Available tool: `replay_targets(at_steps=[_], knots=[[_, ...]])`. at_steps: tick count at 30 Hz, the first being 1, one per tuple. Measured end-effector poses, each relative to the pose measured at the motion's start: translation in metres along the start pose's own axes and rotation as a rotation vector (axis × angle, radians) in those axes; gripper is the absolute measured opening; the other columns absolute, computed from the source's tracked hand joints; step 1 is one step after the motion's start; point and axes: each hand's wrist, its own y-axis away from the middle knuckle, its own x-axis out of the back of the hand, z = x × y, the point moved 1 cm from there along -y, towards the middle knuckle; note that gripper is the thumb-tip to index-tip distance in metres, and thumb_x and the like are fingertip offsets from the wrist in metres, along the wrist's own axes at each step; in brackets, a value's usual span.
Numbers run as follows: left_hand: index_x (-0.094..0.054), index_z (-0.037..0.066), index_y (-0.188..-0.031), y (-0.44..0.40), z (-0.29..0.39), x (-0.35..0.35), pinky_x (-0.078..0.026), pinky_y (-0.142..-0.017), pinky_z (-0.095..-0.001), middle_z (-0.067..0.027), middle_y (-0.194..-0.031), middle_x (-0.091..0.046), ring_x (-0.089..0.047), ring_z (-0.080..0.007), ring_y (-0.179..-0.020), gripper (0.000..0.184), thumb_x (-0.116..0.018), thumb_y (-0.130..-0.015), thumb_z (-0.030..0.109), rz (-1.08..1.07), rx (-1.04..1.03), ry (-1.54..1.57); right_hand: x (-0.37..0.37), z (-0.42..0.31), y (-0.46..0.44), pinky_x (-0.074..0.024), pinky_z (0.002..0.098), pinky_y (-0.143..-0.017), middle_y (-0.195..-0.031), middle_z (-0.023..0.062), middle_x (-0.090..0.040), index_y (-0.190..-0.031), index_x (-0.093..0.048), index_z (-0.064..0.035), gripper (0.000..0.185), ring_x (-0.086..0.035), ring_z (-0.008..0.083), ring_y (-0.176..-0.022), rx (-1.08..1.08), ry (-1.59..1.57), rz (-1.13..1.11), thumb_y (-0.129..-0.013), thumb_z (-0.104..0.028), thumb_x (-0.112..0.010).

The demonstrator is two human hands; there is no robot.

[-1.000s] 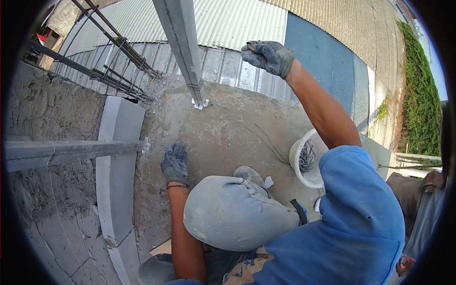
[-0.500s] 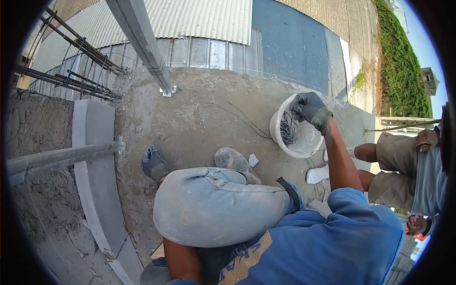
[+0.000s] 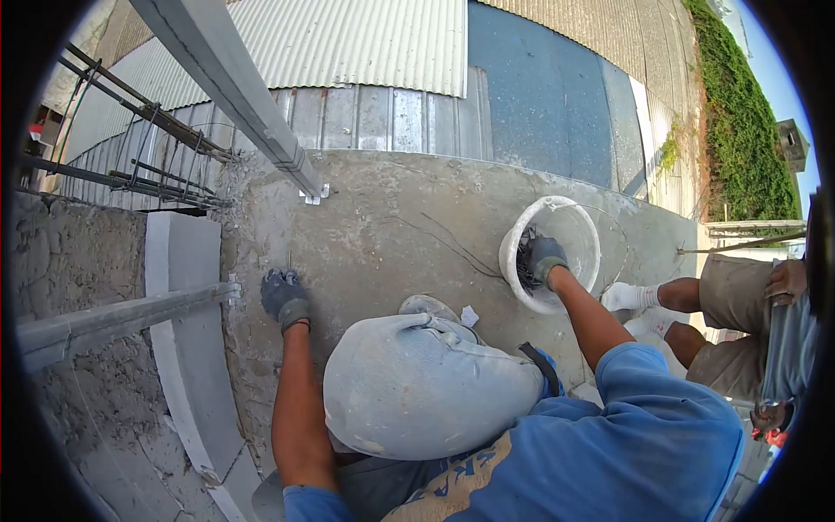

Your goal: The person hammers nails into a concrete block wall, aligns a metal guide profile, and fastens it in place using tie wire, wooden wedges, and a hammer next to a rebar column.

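My left hand [image 3: 284, 297], in a dark grey glove, is low over the concrete slab with its fingers apart and partly bent. A thin nail [image 3: 290, 259] lies just beyond its fingertips; whether they touch it I cannot tell. A white bucket [image 3: 590, 252] stands on the slab at the right, with a heap of nails [image 3: 524, 265] along its left inner side. My right hand [image 3: 546, 255], gloved too, reaches down inside the bucket at the nails. Its fingers are hidden from view.
Grey metal posts [image 3: 261, 130] stand at left, beside a pale block wall [image 3: 187, 322] and rebar cages [image 3: 139, 113]. Loose wire [image 3: 452, 244] lies on the slab. Corrugated roofs [image 3: 374, 43] spread beyond its edge. Another person [image 3: 731, 304] stands at right, close to the bucket.
My right hand has gone from above the bucket's rim down into it. My left hand has moved forward to the nail on the slab, and its forearm now shows. The view has shifted slightly.
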Motion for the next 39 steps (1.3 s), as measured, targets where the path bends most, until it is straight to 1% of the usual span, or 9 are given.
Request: replay_targets(at_steps=[6,10,12,14,16,19,23,33,39], knots=[[-0.065,0.004,-0.099,0.0,0.01,0.02,-0.05,-0.083,-0.0477,-0.0178,-0.102,-0.067,-0.063,-0.0399,-0.096,0.021,-0.066,-0.089,0.022,-0.202,-0.014,0.014,0.014,0.013,0.014,-0.0544,0.0451,-0.089,-0.099,0.0245,-0.071,-0.096,-0.075,-0.0022,0.024,-0.069,0.0382,-0.1,0.021,0.069,-0.159,-0.079,-0.014,-0.062],[-0.064,0.002,-0.099,0.015,0.019,0.007,-0.051,-0.071,-0.0365,-0.0102,-0.086,-0.067,-0.064,-0.0253,-0.076,0.011,-0.062,-0.091,0.008,-0.093,0.032,0.531,0.049,0.003,0.032,-0.055,0.0451,-0.082,-0.093,0.0243,-0.071,-0.096,-0.075,-0.0028,0.028,-0.069,0.0402,-0.089,0.087,0.148,-0.206,-0.079,-0.024,-0.066],[-0.065,0.002,-0.102,0.024,0.04,0.01,-0.05,-0.067,-0.0316,-0.0065,-0.082,-0.065,-0.062,-0.0186,-0.07,0.012,-0.06,-0.091,0.004,-0.092,0.07,0.763,0.117,-0.046,0.055,-0.0538,0.0455,-0.08,-0.089,0.0212,-0.071,-0.097,-0.073,-0.004,0.028,-0.068,0.0397,-0.087,0.077,0.035,0.112,-0.082,-0.026,-0.066],[-0.067,0.001,-0.109,0.024,0.066,0.02,-0.049,-0.065,-0.0255,-0.0006,-0.08,-0.063,-0.059,-0.0095,-0.072,0.017,-0.057,-0.095,0.001,-0.387,0.174,0.916,0.153,-0.093,0.06,-0.052,0.0467,-0.079,-0.087,0.0195,-0.071,-0.094,-0.071,-0.0056,0.024,-0.067,0.0393,-0.086,0.183,-0.157,0.222,-0.084,-0.027,-0.066],[-0.067,0.001,-0.111,0.027,0.075,-0.002,-0.05,-0.066,-0.0252,-0.0012,-0.081,-0.064,-0.06,-0.0097,-0.073,0.018,-0.056,-0.096,0.002,-0.501,0.181,1.095,0.148,-0.132,0.043,-0.0513,0.0472,-0.075,-0.089,0.0245,-0.067,-0.086,-0.069,-0.0065,0.017,-0.066,0.04,-0.084,0.354,-0.462,0.211,-0.083,-0.022,-0.065],[-0.067,0.0,-0.111,0.032,0.092,-0.004,-0.053,-0.07,-0.0254,-0.0036,-0.086,-0.067,-0.063,-0.0113,-0.078,0.018,-0.057,-0.098,0.004,-0.692,0.244,1.303,0.085,-0.162,-0.007,-0.0519,0.0481,-0.077,-0.091,0.0232,-0.069,-0.085,-0.069,-0.006,0.015,-0.067,0.0405,-0.085,0.411,-0.35,0.165,-0.083,-0.02,-0.064],[-0.067,-0.001,-0.109,0.035,0.099,0.026,-0.058,-0.082,-0.0303,-0.0098,-0.097,-0.071,-0.069,-0.0175,-0.088,0.016,-0.06,-0.097,0.006,-0.834,0.396,1.479,0.034,-0.172,-0.029,-0.0521,0.0492,-0.081,-0.093,0.0216,-0.07,-0.089,-0.068,-0.0065,0.015,-0.066,0.0417,-0.09,0.162,-0.3,0.204,-0.084,-0.017,-0.059],[-0.063,-0.004,-0.114,0.028,0.099,0.058,-0.06,-0.086,-0.0366,-0.0131,-0.104,-0.069,-0.069,-0.0219,-0.09,0.023,-0.066,-0.092,0.002,-0.868,0.474,1.674,0.021,-0.179,-0.034,-0.0516,0.0488,-0.084,-0.098,0.0179,-0.069,-0.098,-0.066,-0.0086,0.018,-0.066,0.0392,-0.096,0.1,-0.351,0.295,-0.085,-0.015,-0.056],[-0.05,-0.002,-0.137,0.027,0.107,0.072,-0.06,-0.085,-0.0367,-0.0151,-0.106,-0.067,-0.069,-0.0222,-0.087,0.05,-0.064,-0.09,-0.003,-0.899,0.395,1.749,0.009,-0.174,-0.038,-0.0517,0.0469,-0.088,-0.104,0.021,-0.069,-0.101,-0.069,-0.0083,0.023,-0.065,0.0406,-0.101,0.041,-0.223,0.224,-0.083,-0.02,-0.06]])
